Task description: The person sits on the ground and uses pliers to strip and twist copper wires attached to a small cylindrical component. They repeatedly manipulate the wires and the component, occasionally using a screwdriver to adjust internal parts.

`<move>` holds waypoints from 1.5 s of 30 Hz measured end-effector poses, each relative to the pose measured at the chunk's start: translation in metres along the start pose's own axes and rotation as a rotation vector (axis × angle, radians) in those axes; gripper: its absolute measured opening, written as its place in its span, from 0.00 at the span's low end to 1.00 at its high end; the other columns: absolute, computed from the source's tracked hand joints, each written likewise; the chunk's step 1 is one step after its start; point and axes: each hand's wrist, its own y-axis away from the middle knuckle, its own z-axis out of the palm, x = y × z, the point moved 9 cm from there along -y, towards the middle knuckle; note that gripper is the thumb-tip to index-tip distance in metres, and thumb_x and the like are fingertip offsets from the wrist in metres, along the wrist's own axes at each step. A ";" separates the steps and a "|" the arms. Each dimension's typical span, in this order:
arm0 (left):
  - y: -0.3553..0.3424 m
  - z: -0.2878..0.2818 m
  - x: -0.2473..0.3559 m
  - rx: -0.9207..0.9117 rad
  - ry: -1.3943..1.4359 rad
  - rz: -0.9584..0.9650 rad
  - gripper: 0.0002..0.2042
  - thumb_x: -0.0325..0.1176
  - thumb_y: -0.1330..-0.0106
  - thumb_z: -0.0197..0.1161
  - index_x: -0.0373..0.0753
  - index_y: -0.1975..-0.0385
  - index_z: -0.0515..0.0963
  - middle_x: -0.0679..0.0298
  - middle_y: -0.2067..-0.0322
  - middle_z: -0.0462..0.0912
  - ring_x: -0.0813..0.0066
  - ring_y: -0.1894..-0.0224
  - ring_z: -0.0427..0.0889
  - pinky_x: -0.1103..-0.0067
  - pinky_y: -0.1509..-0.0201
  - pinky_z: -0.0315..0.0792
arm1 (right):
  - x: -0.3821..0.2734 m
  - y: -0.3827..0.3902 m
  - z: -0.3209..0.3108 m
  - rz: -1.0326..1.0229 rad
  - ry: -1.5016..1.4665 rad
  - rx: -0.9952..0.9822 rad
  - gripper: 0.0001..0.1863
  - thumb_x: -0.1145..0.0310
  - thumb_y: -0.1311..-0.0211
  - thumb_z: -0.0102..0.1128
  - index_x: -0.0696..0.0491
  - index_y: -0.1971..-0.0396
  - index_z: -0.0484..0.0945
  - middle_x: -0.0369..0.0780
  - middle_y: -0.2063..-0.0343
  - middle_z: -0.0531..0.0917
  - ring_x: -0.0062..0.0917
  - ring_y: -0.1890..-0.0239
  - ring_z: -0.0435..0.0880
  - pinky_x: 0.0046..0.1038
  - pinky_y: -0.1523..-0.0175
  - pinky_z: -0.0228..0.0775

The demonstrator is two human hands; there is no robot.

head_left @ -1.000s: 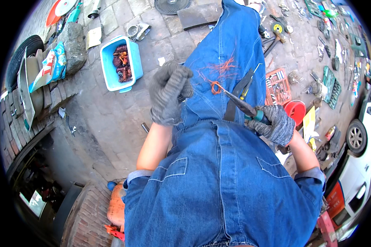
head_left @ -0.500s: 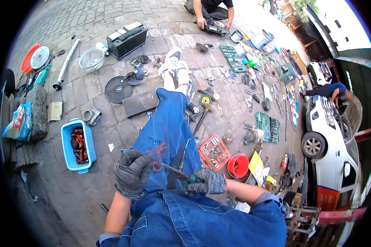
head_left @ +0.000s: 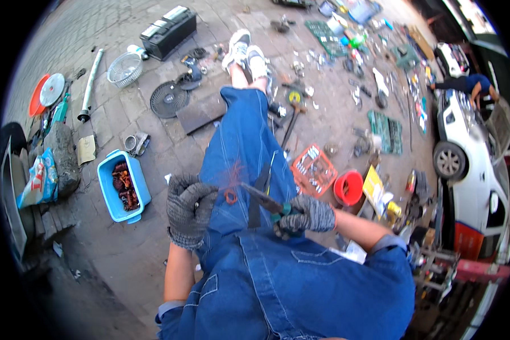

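Note:
My left hand, in a grey knitted glove, is closed in a pinch over my left thigh. Whatever it holds is too small or hidden to make out. Just right of its fingertips is a bundle of thin copper wire, with a small coil below and loose strands fanning upward. My right hand, gloved alike, is wrapped around a green-handled tool with a tapering metal blade. The blade's tip points left at the coil, seemingly short of touching it. A dark flat strip and a thin rod-like tool lie on my blue trousers.
At left stands a light-blue tub holding copper windings. To the right are an orange-red tool case, a red bucket and a hammer. A black battery stands ahead. Another person leans into a white car.
The view has shifted, so most things appear further right and somewhat higher. The seated person at the top has left the picture. Both hands keep nearly the same pose around the wire.

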 end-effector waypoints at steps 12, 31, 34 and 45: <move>-0.003 0.023 0.009 -0.145 -0.134 0.036 0.08 0.24 0.52 0.67 0.40 0.72 0.78 0.60 0.71 0.74 0.64 0.66 0.73 0.72 0.62 0.69 | 0.037 0.016 -0.002 0.060 -0.085 0.111 0.13 0.60 0.40 0.57 0.55 0.71 0.82 0.34 0.78 0.83 0.14 0.78 0.78 0.19 0.73 0.68; 0.025 0.095 -0.029 -0.340 0.779 -0.897 0.11 0.33 0.43 0.65 0.30 0.69 0.79 0.59 0.70 0.78 0.84 0.83 0.71 0.87 0.83 0.62 | 0.018 0.013 -0.065 -0.362 0.132 0.643 0.19 0.55 0.44 0.61 0.56 0.61 0.78 0.37 0.71 0.81 0.23 0.71 0.78 0.24 0.65 0.69; 0.039 0.127 -0.013 -0.467 0.997 -1.080 0.10 0.32 0.43 0.65 0.31 0.68 0.79 0.61 0.74 0.79 0.84 0.83 0.70 0.88 0.83 0.61 | -0.011 -0.011 -0.037 -0.296 0.374 0.539 0.24 0.51 0.48 0.64 0.57 0.62 0.78 0.41 0.70 0.80 0.34 0.65 0.80 0.31 0.58 0.71; 0.023 0.119 -0.004 -0.272 0.662 -0.980 0.09 0.31 0.39 0.61 0.32 0.66 0.81 0.67 0.84 0.76 0.86 0.87 0.66 0.87 0.84 0.57 | -0.047 0.009 -0.058 -0.548 0.074 0.722 0.19 0.65 0.51 0.69 0.56 0.58 0.78 0.37 0.63 0.80 0.19 0.61 0.77 0.23 0.58 0.70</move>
